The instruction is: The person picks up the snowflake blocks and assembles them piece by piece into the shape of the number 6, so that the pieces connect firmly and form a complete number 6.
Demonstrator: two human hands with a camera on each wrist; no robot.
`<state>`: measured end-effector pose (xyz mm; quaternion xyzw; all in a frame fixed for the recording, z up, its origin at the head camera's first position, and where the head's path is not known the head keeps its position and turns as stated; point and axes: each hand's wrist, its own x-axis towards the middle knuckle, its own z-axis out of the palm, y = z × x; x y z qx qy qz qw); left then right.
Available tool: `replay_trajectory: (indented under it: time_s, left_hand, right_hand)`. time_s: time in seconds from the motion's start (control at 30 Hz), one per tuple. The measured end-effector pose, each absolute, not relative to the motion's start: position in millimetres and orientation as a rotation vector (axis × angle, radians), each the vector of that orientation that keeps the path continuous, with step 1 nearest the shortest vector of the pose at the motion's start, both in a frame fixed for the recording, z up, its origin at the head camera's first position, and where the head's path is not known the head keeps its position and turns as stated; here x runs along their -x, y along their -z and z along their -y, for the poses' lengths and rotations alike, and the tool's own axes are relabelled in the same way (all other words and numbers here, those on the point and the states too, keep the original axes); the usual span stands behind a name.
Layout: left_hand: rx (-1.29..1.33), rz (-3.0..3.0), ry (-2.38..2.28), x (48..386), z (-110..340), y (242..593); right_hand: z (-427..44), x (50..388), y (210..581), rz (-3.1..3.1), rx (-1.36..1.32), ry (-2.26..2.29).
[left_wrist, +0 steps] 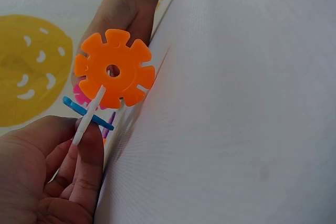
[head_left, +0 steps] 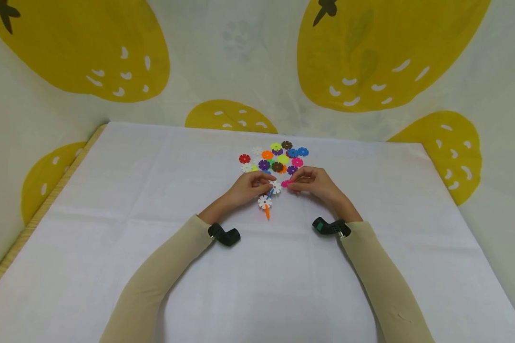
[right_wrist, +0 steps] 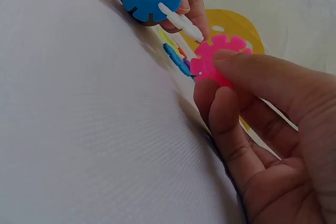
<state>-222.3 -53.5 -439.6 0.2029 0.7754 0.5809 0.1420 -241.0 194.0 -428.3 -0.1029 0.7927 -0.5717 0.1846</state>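
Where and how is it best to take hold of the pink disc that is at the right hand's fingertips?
Probably grip the pink disc by its right rim, coming from the right, between thumb and fingers, as the right hand pinches it. It looks thin and flat, and this leaves its notched edge facing the linked white disc uncovered.

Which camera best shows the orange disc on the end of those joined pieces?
The left wrist view: the orange disc faces the camera, large, its notches and centre hole plain. The head view shows it small and nearly edge-on; the right wrist view catches only an orange sliver, probably it, at the top.
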Motion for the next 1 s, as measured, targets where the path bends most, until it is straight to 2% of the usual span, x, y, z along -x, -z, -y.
replay_trajectory:
  time_s: [0.5,1.0]
  left_hand:
    - [-0.582,-2.221,-1.663,223,53,439]
    - [-0.574,-2.224,-1.655,224,52,440]
  right_hand:
    - [-192,241,432,-2.275,0.532,1.595]
    - [-183,237,430,-2.356,0.564,1.583]
